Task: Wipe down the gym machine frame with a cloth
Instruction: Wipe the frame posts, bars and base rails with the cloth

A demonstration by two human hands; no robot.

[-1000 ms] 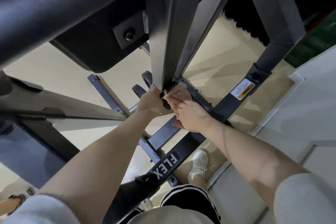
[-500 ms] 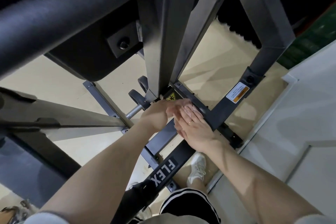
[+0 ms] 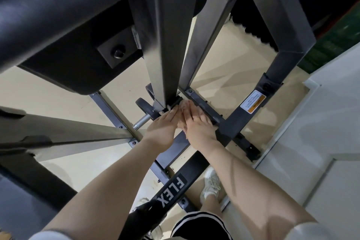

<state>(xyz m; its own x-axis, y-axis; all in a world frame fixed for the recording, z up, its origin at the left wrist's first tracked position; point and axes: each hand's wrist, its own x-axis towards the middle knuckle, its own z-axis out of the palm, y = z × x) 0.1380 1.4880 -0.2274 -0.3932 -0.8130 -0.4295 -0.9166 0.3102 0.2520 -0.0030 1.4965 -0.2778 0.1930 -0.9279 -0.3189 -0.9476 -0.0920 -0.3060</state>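
The dark grey gym machine frame fills the view; its upright post (image 3: 165,45) runs down to a low cross bar (image 3: 202,101) near the floor. My left hand (image 3: 162,125) reaches to the foot of that post, fingertips at a small dark part there. My right hand (image 3: 200,125) lies flat beside it, fingers stretched over the cross bar and touching the left hand's fingers. No cloth shows in either hand; the palms and whatever lies under them are hidden.
A black padded seat (image 3: 68,60) and a thick roller (image 3: 48,6) hang overhead on the left. A chrome peg with weight plates (image 3: 143,120) sits left of my hands. The FLEX-marked base bar (image 3: 171,191) and my shoe (image 3: 211,183) are below. A warning label (image 3: 253,101) is on the right leg.
Both hands slid down the post to its foot and the right hand flattened out over the cross bar. The camera moved closer and lower.
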